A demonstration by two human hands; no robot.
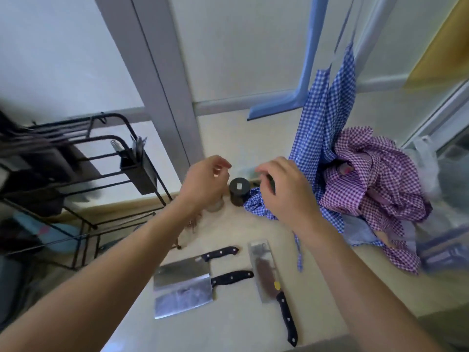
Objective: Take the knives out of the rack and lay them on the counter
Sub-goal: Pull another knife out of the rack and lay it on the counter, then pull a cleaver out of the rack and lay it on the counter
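Observation:
Three cleavers with black riveted handles lie flat on the pale counter (228,323). Two rest side by side, blades left: the upper cleaver (182,270) and the lower cleaver (184,297). The third cleaver (265,273) lies to their right, handle toward me. A black wire rack (106,158) stands at the left, blurred. Both my hands hover above the counter's back. My left hand (203,184) holds nothing, fingers loosely curled. My right hand (284,189) is beside it, fingers bent, with nothing seen in it.
A dark round jar (238,191) and a clear jar stand between my hands. Blue checked cloth (322,128) hangs at right, with purple checked cloth (373,179) heaped beside it. A cutlery holder (138,171) hangs on the rack. A blue squeegee leans on the wall.

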